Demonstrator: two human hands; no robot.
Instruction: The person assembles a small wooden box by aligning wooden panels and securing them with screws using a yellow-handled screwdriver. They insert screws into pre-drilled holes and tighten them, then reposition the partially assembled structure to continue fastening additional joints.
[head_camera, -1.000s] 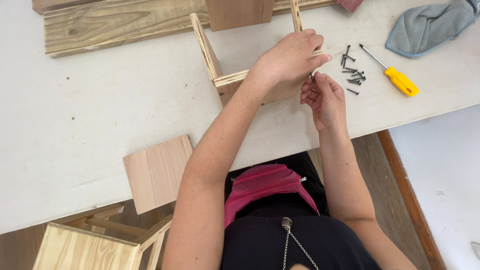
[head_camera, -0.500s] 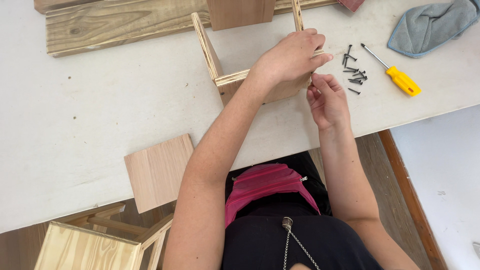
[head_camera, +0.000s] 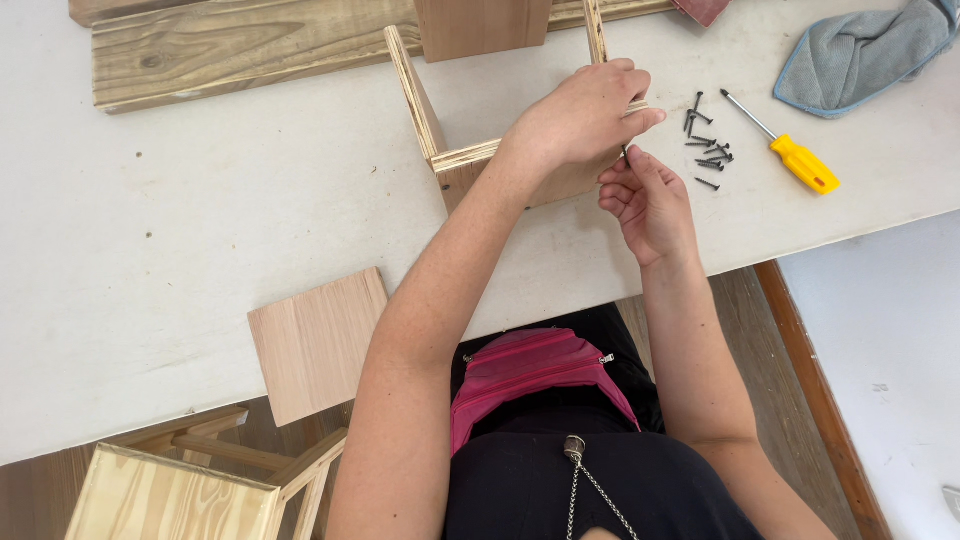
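Note:
A small open wooden box frame of thin plywood panels stands on the white table. My left hand grips the top of its near right corner, fingers wrapped over the edge. My right hand is just below and to the right of that corner, fingertips pinched on a small dark screw held against the wood. A loose pile of dark screws lies right of my hands. Beyond it rests a yellow-handled screwdriver.
A long rough plank lies along the back of the table. A grey-blue cloth sits at the back right. A square plywood panel overhangs the near table edge. A wooden stool or crate stands on the floor at lower left.
My right hand has risen slightly toward the box corner and closed in under my left hand. The left hand keeps its grip on the frame.

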